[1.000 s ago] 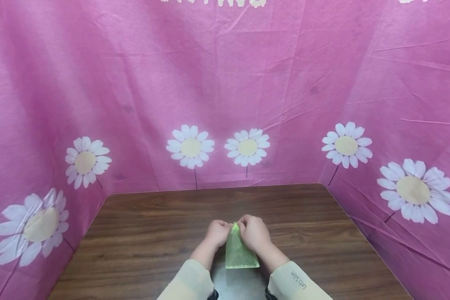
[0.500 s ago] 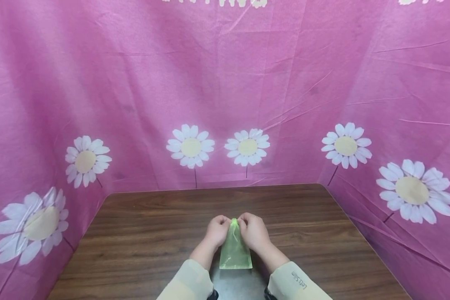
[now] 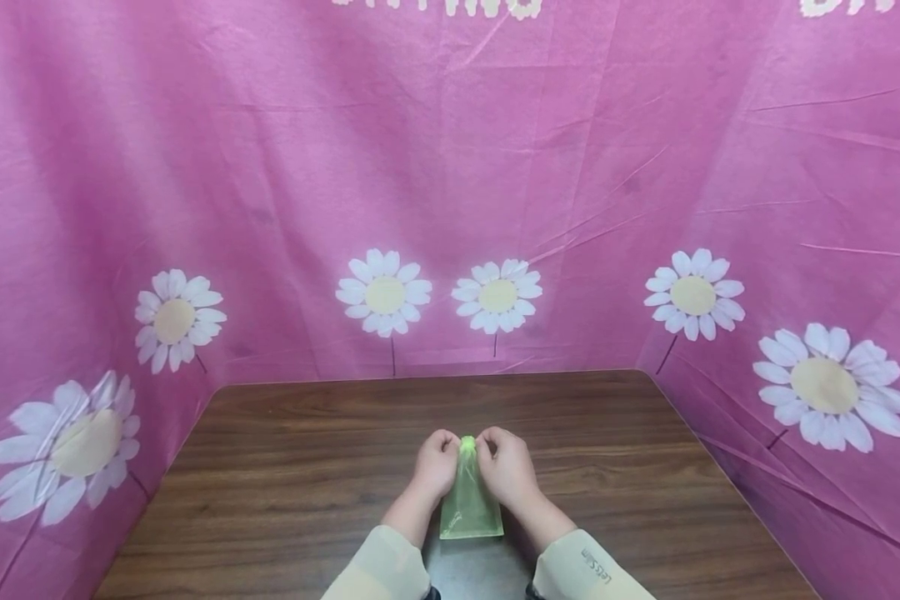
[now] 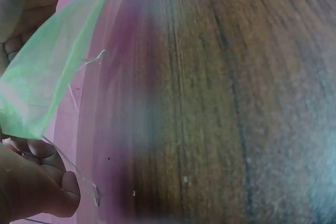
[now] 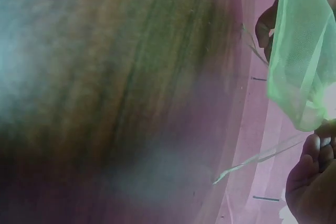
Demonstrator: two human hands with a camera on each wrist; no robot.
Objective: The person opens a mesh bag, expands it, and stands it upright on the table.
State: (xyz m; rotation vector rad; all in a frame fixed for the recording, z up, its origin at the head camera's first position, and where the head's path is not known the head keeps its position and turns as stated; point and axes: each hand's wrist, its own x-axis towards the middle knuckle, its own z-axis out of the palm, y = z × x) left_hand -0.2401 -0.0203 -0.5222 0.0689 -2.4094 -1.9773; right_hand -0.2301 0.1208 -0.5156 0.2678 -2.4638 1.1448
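A sheer light-green organza drawstring pouch (image 3: 471,508) hangs between both hands, its neck gathered at the top and its wide bottom edge toward the person. My left hand (image 3: 437,463) pinches the left side of the gathered neck. On the opposite side, my right hand (image 3: 506,468) does the same with thumb and curled fingers. A thin drawstring end (image 4: 95,195) dangles by the left hand in the left wrist view. Another loose drawstring end (image 5: 236,171) trails from beside the right hand in the right wrist view. Whatever the pouch may contain does not show.
Beneath the hands lies a dark brown wood-grain table (image 3: 307,467) with rounded far corners. A pink cloth (image 3: 450,167) printed with white daisies encloses it at the back and both sides. Pale sleeves cover both forearms.
The pouch's lower end has swung a little left, then stayed about still. Its neck looks more tightly bunched. Both hands keep their grip and have barely moved.
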